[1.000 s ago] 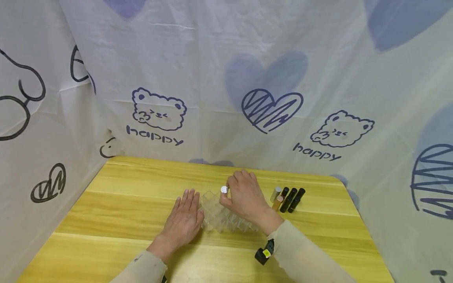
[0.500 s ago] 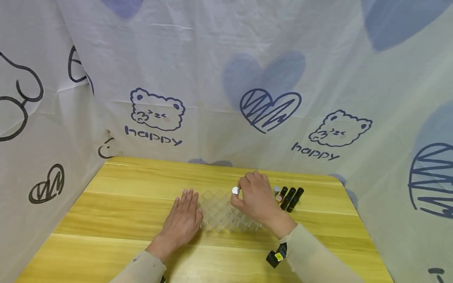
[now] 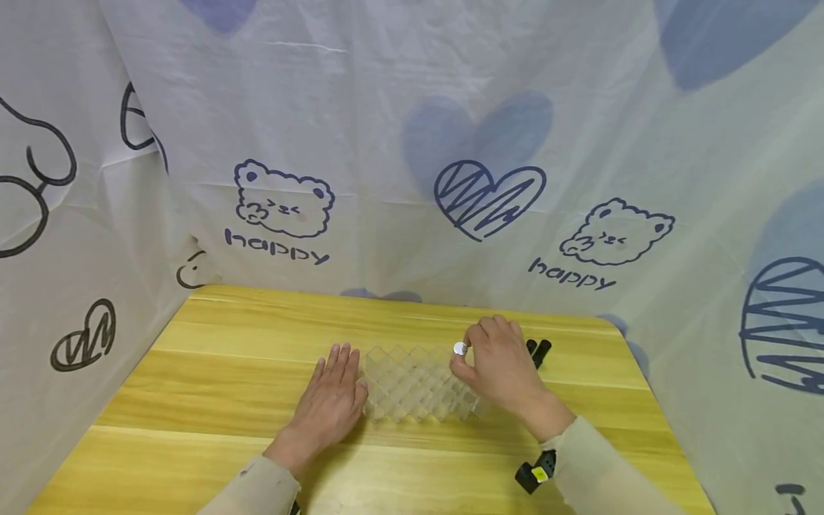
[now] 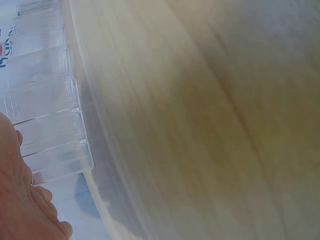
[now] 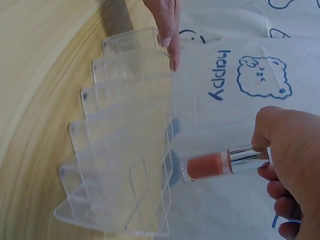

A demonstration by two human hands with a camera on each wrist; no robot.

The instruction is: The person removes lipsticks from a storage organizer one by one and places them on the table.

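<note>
My right hand (image 3: pixel 505 372) pinches a lip gloss (image 5: pixel 205 166) by its silver cap between thumb and index finger. The clear tube with coral-pink gloss points down, over the right end of a clear plastic lipstick organizer (image 3: pixel 412 386). In the right wrist view, its bottom is level with the organizer's top edges. Diamond-shaped compartments fill the organizer. My left hand (image 3: pixel 328 404) lies along the organizer's left end with fingers extended and thumb against its side. The left wrist view shows the fingers beside the clear stepped walls (image 4: pixel 50 120).
Two black tubes (image 3: pixel 543 350) show beyond my right hand, which hides the other tubes there. The wooden table (image 3: pixel 244 336) ends at a white printed sheet (image 3: pixel 386 143) at the back and sides. A black wrist camera (image 3: pixel 536 472) hangs below my right wrist.
My right hand has carried the lip gloss rightward from over the organizer's left half to its right end, and now covers most of the standing tubes. My left hand has stayed in place.
</note>
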